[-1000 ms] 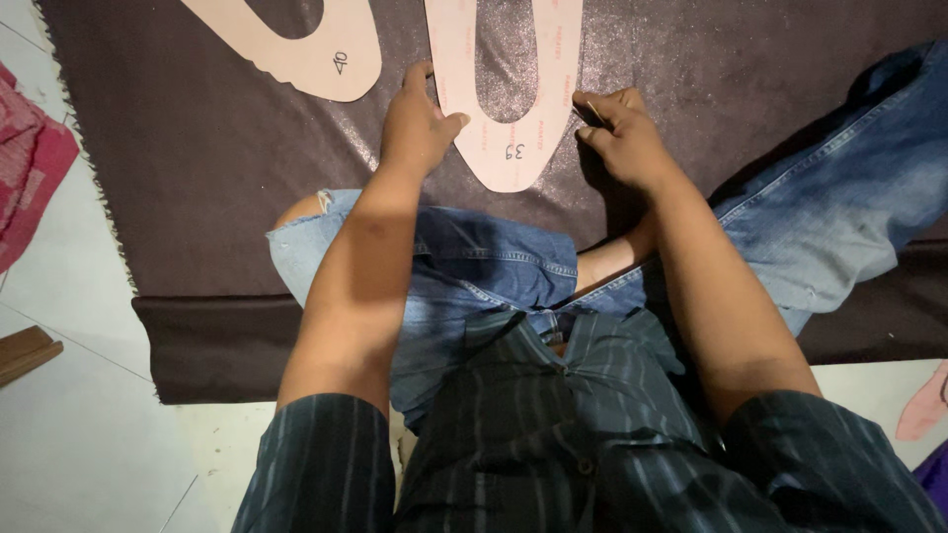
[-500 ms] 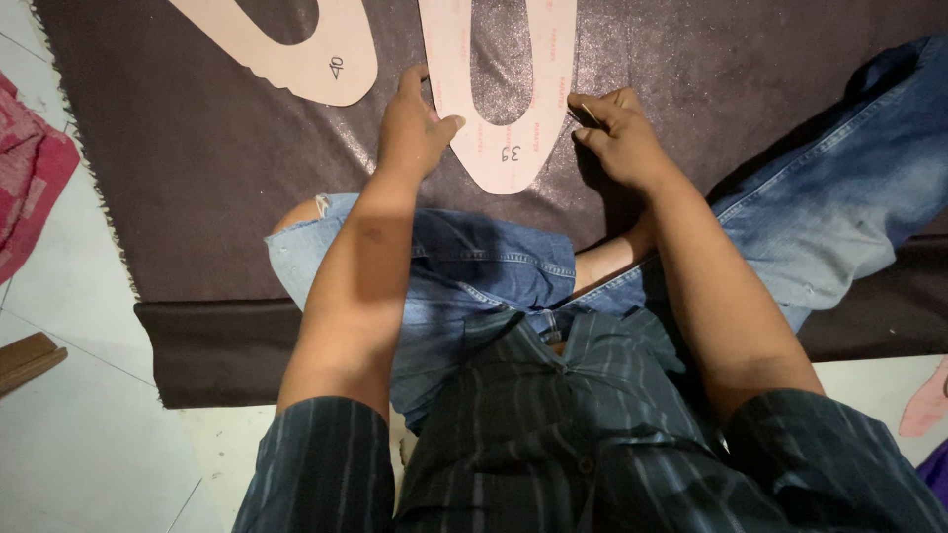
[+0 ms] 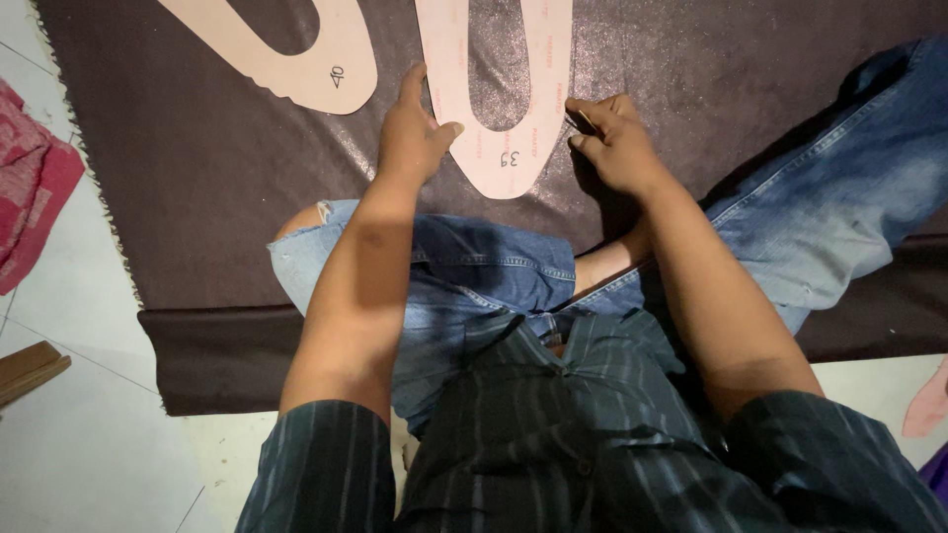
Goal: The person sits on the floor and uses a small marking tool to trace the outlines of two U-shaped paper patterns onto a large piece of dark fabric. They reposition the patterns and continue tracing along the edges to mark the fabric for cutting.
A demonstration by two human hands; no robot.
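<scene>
- Two pale pink U-shaped card templates lie on the dark brown, slightly glittery sheet of material (image 3: 247,197) spread over the white tiled floor; the nearer template (image 3: 499,148) sits toward the sheet's far edge, straight ahead of the person, its rounded end pointing back at them.
- Left hand (image 3: 415,133) is spread flat, palm down, on the left limb of that template, thumb stretched across onto the card, pinning it and gripping nothing.
- Right hand (image 3: 612,143) is curled tight at the template's right edge, fingertips pinched on what looks like a thin marking tool; too small to name.
- By my reading, this is the tracing step: card held still, outline being run along its right side.
- Any further stroke would call for steady downward pressure from the left hand so the card cannot slide.
- Both forearms reach forward over the blue-jeaned knees (image 3: 474,266), elbows bent, wrists low to the sheet.
- Second template (image 3: 296,59) lies apart toward the sheet's far left corner, untouched.
- Red cloth (image 3: 30,197) sits off the sheet's left edge.
</scene>
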